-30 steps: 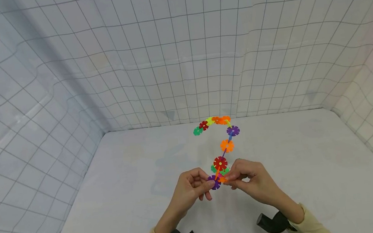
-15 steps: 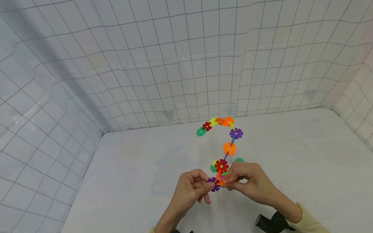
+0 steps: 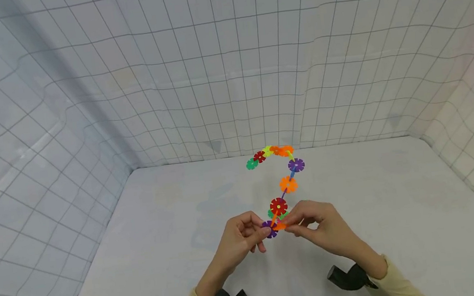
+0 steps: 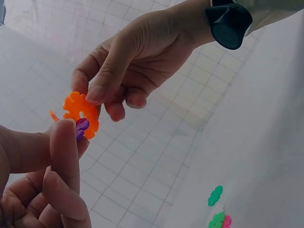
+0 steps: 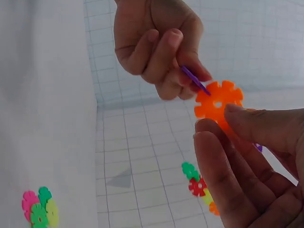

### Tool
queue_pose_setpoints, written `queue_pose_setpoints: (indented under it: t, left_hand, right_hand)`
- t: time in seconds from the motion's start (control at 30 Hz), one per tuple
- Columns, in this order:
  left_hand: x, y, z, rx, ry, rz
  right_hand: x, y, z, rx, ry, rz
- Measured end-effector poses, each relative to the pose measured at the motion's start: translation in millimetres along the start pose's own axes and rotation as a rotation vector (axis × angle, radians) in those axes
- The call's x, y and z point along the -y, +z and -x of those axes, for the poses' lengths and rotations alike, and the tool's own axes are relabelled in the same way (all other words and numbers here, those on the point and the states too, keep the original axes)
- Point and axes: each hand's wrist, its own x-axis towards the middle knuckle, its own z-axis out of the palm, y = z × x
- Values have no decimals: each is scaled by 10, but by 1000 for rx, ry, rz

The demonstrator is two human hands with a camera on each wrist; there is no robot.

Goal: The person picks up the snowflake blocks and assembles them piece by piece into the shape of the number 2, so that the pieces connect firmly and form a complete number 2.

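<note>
In the head view my left hand pinches a purple slotted disc between thumb and finger. My right hand pinches the rim of an orange slotted disc. The orange disc meets the purple one edge to face, their slots at the joint, as the right wrist view shows with the orange disc and the purple disc. From the purple disc a curved chain of interlocked discs rises away from me, through a red disc to a green disc at its far end.
Loose discs lie on the white table behind the hands, partly hidden; the right wrist view shows pink, yellow and green discs there. White walls with grid lines enclose the table at the back and sides.
The chain dipped a little to the right and nearer half a second ago, and has come back up and left. Both hands keep their pinch and have risen slightly.
</note>
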Motion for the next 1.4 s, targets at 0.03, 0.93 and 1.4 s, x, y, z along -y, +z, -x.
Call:
queue_pose_setpoints:
  t: [0.03,0.93,1.4]
  left_hand:
    - [-3,-13,-1,-6,-1,-5]
    - [5,-180,-12,-39,-16,-9]
    - [-36,-203,10,-43,-4,27]
  right_hand:
    - [2,-43,-7,6,16,1]
    - [-1324,-258,230,66,577,554]
    - [-1257,-299,219,39,550,406]
